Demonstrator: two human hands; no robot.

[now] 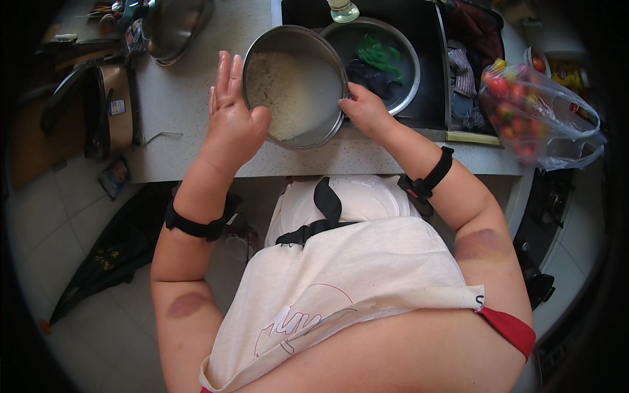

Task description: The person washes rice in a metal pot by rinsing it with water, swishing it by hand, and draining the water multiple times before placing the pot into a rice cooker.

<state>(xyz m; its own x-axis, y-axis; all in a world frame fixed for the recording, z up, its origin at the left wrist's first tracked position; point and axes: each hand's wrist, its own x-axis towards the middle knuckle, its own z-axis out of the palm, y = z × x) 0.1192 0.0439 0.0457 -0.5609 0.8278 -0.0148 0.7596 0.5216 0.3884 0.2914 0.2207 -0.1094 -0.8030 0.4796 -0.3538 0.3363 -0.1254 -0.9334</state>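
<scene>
A round metal pot (313,57) with pale rice (272,98) and cloudy water (313,105) is at the counter's front, overlapping the sink's left edge. The rice lies mostly toward its left side, the water toward the right. My right hand (368,112) grips the pot's right rim, thumb on top and fingers partly hidden. Against the left side rests my left hand (232,118), its fingers stretched out flat and its thumb at the rim. Behind the pot, a metal basin (414,85) with green and dark cloth-like items (379,56) sits in the dark sink (426,39).
A faucet tip (343,10) hangs over the basin. On the right lies a clear plastic bag of red and yellow fruit (514,108). Folded cloths (462,72) lie beside the sink. A large metal bowl or lid (175,29) and a brown bag (118,108) are on the left.
</scene>
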